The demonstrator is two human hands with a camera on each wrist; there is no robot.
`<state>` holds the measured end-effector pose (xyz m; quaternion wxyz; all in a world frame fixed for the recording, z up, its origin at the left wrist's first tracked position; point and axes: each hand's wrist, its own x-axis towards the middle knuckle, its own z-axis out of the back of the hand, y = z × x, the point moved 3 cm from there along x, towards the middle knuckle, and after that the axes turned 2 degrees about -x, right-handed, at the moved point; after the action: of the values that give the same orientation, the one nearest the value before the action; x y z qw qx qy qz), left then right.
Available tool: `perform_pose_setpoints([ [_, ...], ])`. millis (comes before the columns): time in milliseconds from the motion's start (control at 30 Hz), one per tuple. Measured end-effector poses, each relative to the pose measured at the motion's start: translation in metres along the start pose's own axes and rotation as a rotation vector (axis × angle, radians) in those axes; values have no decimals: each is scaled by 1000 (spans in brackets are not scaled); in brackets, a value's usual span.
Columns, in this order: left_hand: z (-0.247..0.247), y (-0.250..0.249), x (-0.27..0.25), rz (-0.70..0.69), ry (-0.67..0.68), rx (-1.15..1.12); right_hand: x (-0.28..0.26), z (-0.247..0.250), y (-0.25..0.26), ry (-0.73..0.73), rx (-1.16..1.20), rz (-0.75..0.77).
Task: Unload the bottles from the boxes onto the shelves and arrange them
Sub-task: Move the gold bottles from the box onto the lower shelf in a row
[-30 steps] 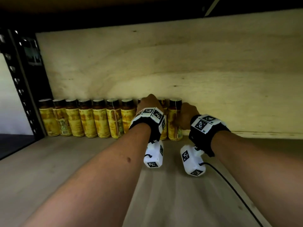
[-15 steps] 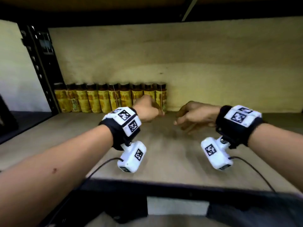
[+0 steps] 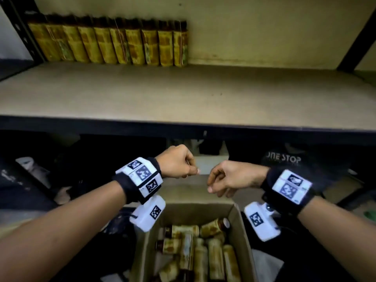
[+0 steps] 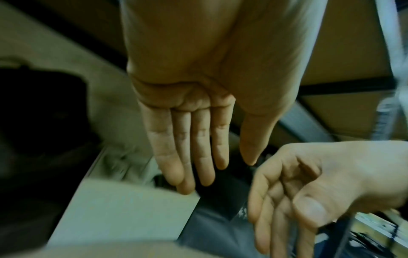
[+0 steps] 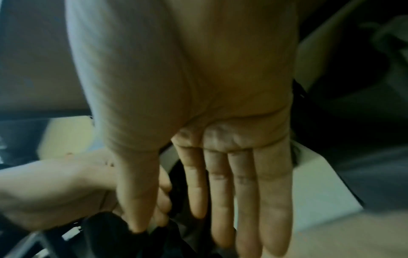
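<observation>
A row of several yellow-labelled bottles point(image 3: 109, 44) stands against the back of the wooden shelf point(image 3: 183, 98), at its left. Below the shelf's front edge an open cardboard box point(image 3: 242, 226) holds several more bottles point(image 3: 203, 251) lying loose. My left hand point(image 3: 179, 163) and right hand point(image 3: 225, 179) hang side by side in the air above the box's far end, a little apart, and hold nothing. In the wrist views the fingers of the left hand point(image 4: 198, 157) and the right hand point(image 5: 232, 192) are stretched out and relaxed.
Black shelf uprights point(image 3: 20, 27) stand at the left and at the right point(image 3: 358, 37). Dark bags, one printed "ONE STOP" point(image 3: 283, 158), and other clutter lie under the shelf around the box. The right part of the shelf board is bare.
Both hands let go of the bottles at the row's right end and drew back off the shelf, down to above the box. My view has tipped down.
</observation>
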<state>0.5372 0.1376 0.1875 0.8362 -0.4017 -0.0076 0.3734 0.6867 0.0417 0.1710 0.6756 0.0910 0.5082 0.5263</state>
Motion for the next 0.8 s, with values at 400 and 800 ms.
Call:
perform_pose_setpoints([
  [400,-225,189,63,692,209,-206,122,-117,-210,-362,576,-630],
  [800,-276,242,64,828,258,-379,161,-158,-237,-601,1004,-840],
])
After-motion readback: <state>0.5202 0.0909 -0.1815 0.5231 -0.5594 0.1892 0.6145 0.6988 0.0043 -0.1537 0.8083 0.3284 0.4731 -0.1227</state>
